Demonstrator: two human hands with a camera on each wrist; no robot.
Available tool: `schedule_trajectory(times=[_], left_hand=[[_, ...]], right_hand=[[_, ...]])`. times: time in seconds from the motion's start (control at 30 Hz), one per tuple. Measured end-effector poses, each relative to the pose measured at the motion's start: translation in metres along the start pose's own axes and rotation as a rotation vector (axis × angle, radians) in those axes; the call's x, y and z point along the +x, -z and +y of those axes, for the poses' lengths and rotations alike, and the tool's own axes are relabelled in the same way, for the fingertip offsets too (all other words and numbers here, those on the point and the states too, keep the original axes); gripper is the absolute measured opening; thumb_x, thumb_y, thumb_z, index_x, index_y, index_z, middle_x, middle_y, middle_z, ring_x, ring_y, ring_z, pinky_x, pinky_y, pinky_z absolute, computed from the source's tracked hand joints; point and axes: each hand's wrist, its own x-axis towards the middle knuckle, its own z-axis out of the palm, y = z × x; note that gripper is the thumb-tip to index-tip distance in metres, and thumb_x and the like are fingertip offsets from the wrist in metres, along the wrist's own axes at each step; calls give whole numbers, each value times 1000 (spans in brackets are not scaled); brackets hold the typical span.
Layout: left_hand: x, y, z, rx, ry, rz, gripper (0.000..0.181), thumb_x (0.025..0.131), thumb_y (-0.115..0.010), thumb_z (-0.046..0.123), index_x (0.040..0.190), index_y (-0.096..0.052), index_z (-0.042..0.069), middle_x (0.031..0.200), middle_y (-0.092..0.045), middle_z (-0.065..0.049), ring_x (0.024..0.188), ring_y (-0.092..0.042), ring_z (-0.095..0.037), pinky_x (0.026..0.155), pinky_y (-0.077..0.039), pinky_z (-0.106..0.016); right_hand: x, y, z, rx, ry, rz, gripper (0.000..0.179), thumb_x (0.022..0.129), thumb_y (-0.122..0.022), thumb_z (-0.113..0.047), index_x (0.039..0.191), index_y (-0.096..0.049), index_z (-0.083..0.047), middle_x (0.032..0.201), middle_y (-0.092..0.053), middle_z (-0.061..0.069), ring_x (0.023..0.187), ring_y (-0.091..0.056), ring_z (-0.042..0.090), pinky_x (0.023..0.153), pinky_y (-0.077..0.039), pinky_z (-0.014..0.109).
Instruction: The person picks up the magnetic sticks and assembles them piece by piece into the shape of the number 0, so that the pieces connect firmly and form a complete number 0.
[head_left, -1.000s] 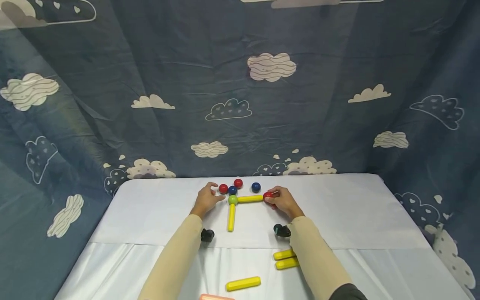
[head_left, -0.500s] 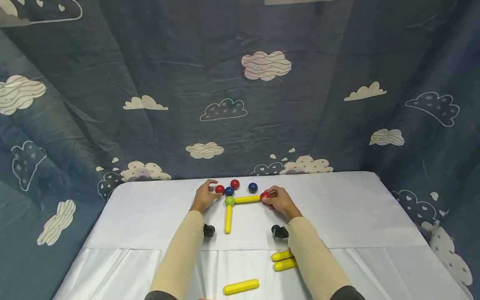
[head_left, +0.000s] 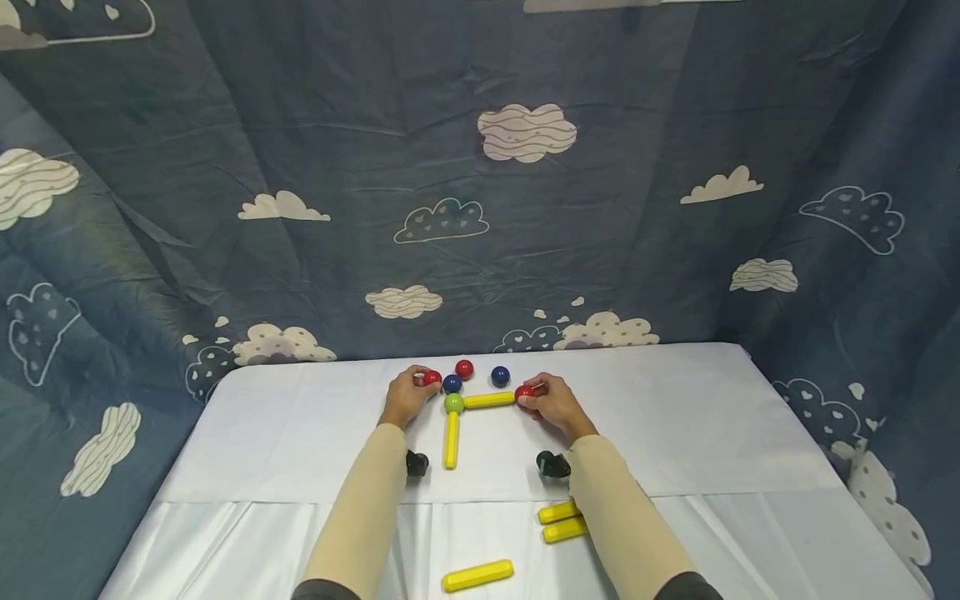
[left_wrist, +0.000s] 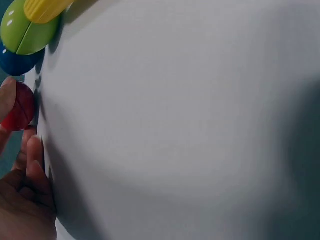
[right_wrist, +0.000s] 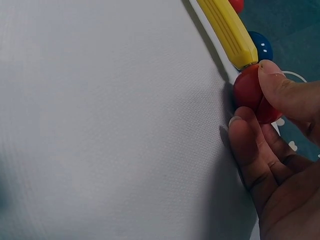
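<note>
My left hand (head_left: 406,396) pinches a red ball (left_wrist: 22,107) between thumb and fingers, just left of a blue ball (head_left: 452,383). With the thumb and fingers of my right hand (head_left: 557,403) I hold another red ball (right_wrist: 247,90) against the right end of a yellow stick (head_left: 489,400). That stick's left end meets a green ball (head_left: 453,403). A second yellow stick (head_left: 451,442) runs from the green ball toward me, making a corner. The blue ball sits right behind the green one; whether they touch is unclear.
Behind the corner lie a loose red ball (head_left: 464,368) and a blue ball (head_left: 500,376). A single yellow stick (head_left: 477,576) rests near the front of the white-covered table (head_left: 675,433). Two more yellow sticks (head_left: 564,529) are partly hidden by my right sleeve. A cloud-patterned curtain (head_left: 450,167) stands behind.
My left hand has closed its fingers on the leftmost red ball, which it was only beside earlier. The right hand keeps its hold. The head view has shifted slightly.
</note>
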Motion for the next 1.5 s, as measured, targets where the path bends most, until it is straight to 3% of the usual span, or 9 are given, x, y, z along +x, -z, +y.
schedule_trajectory(times=[0.3,0.6,0.77,1.07,1.27,1.5], left_hand=[[-10,17,-18,140,-59,-84,40,89,-70,26,124,-59,10,104,-59,-9,96,-53,-25,89,-44,-42],[-39,42,-29,270,-156,-245,36,88,-71,26,119,-62,11,95,-62,-4,82,-53,-17,72,-46,-31],[-61,47,-30,274,-215,-328,33,86,-73,26,115,-63,13,93,-61,0,79,-53,-15,69,-45,-29],[-97,42,-22,259,-332,-458,34,82,-77,23,113,-64,14,90,-59,3,78,-53,-14,67,-47,-26],[-106,32,-18,263,-391,-506,32,83,-76,23,112,-65,16,86,-58,5,74,-52,-12,64,-45,-25],[-108,25,-24,282,-429,-532,35,82,-77,27,114,-66,16,84,-56,6,71,-50,-10,62,-43,-22]], right_hand=[[1,-2,1,-3,10,-17,36,86,-72,-5,118,-57,0,106,-60,20,72,-58,19,61,-51,23],[4,1,2,-33,16,-18,36,87,-72,-8,119,-57,0,107,-59,20,73,-58,20,62,-51,23],[4,1,2,-25,15,-22,35,87,-71,-7,119,-57,1,108,-59,21,72,-57,19,62,-51,23],[4,3,1,-27,36,-26,36,86,-71,-5,119,-56,3,107,-60,23,72,-59,19,61,-52,23],[5,5,0,-26,30,-14,37,86,-71,-5,120,-56,2,107,-59,22,71,-58,18,60,-51,23],[4,2,-1,-14,5,-33,37,86,-72,-6,119,-57,1,107,-58,21,72,-57,19,60,-51,23]])
